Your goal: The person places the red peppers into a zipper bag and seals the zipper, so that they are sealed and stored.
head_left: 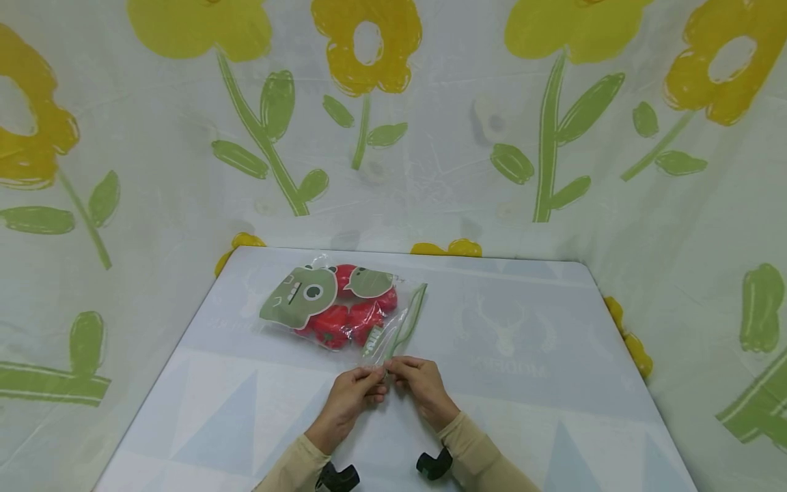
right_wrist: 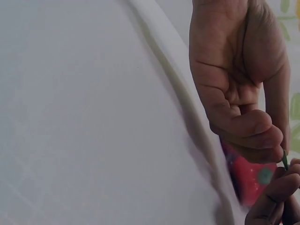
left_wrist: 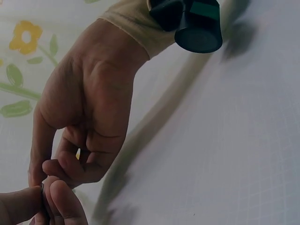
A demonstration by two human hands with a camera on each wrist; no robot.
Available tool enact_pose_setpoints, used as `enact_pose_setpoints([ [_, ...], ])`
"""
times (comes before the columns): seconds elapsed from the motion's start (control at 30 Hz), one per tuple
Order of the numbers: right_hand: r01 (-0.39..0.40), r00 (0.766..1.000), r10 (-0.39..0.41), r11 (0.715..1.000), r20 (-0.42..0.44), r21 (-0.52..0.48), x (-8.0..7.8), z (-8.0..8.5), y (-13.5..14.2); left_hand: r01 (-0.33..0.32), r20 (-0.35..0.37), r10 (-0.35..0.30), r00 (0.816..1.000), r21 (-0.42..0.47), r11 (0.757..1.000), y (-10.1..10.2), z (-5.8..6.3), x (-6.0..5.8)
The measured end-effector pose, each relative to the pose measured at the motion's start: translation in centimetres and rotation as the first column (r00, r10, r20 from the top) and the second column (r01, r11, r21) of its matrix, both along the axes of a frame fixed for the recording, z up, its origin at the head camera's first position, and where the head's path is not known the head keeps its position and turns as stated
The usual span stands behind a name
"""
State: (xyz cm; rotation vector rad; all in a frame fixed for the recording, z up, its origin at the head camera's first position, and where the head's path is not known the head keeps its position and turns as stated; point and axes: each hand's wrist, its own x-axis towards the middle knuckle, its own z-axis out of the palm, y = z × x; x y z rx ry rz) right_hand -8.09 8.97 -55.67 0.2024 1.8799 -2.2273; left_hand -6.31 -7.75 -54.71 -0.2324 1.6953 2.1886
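Note:
A clear zip bag (head_left: 381, 342) with a green cartoon animal print lies on the table, several red toy vegetables (head_left: 332, 324) inside it. Its green zip edge (head_left: 413, 318) runs along the right side, down to my hands. At the near corner my left hand (head_left: 352, 403) pinches that edge between thumb and fingers. Right beside it, my right hand (head_left: 424, 388) pinches the same edge, the fingertips of both hands nearly touching. In the right wrist view a bit of the green strip (right_wrist: 284, 160) shows between the fingertips. The pinched corner is mostly hidden by the fingers.
The white and pale blue table (head_left: 522, 342) reaches out on both sides of the bag. Behind and beside it hangs a curtain (head_left: 430, 171) printed with yellow flowers. Black wrist camera mounts (head_left: 434, 465) sit below the sleeves.

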Motion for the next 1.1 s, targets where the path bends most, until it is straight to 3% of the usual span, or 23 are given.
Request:
enact_pose_setpoints([
  [0.4,0.11,0.994,-0.11,0.993,0.022,-0.046,-0.9,0.7,-0.2,0.019,-0.001,-0.019,1.0,0.004,1.0,0.3,0.2,0.1],
  [0.67,0.156,0.988,-0.156,0.974,0.013,-0.167,-1.9,0.9,-0.2,0.027,0.006,-0.027,1.0,0.006,1.0,0.4,0.6,0.1],
  [0.9,0.219,0.973,-0.202,0.96,0.11,-0.177,-3.2,1.5,-0.3,0.033,0.001,-0.033,0.999,0.019,0.999,0.3,0.2,0.0],
  [1.1,0.238,0.969,-0.218,0.951,0.116,-0.198,-4.1,1.4,-0.2,0.044,0.008,-0.044,0.999,0.022,0.999,0.2,0.0,-0.1],
])
